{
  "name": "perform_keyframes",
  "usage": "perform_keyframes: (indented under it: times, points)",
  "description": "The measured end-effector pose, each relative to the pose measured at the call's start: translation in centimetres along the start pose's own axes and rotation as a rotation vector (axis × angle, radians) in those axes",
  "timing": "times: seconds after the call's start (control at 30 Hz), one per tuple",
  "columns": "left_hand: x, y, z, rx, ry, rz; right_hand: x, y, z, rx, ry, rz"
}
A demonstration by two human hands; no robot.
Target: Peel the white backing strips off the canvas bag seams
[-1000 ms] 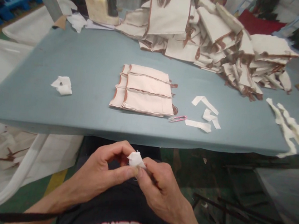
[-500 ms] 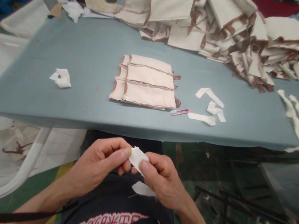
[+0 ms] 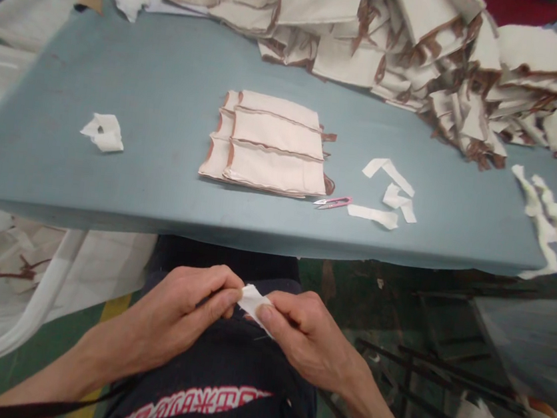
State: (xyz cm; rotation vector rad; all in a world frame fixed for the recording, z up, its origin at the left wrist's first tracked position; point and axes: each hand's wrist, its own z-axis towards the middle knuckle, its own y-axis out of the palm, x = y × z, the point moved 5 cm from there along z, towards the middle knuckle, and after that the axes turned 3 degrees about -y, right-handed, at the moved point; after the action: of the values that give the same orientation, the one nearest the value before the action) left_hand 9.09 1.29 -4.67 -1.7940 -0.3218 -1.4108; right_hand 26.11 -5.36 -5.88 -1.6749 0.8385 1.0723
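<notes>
Above my lap, in front of the table edge, a small white fabric strip (image 3: 254, 302) is stretched between my two hands. My left hand (image 3: 191, 313) pinches its left end between thumb and forefinger. The other end is gripped by my right hand (image 3: 309, 336), thumb on top. Part of the strip is hidden under the right fingers. On the table beyond lie stacked cream fabric pieces with brown trim (image 3: 278, 145). Pink-handled thread snips (image 3: 333, 202) rest at the stack's lower right corner, beside several loose white strips (image 3: 373, 216).
A large heap of cream, brown-edged pieces (image 3: 350, 59) covers the back of the blue-grey table (image 3: 160, 189). One crumpled white scrap (image 3: 108, 136) lies at left, ragged white strips (image 3: 552, 217) at right. A white-rimmed bin (image 3: 54, 304) stands below left.
The left fingers have drawn in closer on the strip's end, and less of the strip shows. A white hanging piece below the right hand is out of sight. The view has shifted slightly.
</notes>
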Motion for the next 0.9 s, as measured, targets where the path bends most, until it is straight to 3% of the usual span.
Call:
perform_keyframes:
  times: [0.13,0.3,0.5,0.63,0.9]
  points:
    - [0.5,0.4,0.4,0.075,-0.025,-0.070,-0.2,0.1,0.1,0.059,-0.005,0.001]
    - [0.9,1.1,0.7,0.031,-0.072,-0.134,0.7,0.4,-0.2,0.115,0.050,0.046]
    - [1.2,1.2,1.0,0.032,-0.041,-0.101,-0.1,-0.7,0.1,0.393,-0.219,0.000]
    - [1.5,1.0,1.2,0.081,-0.003,-0.123,0.0,-0.5,0.6,0.511,-0.194,0.057]
    - [0.9,0.6,0.7,0.178,-0.018,-0.087,1.2,0.8,1.7,0.378,0.005,0.311]
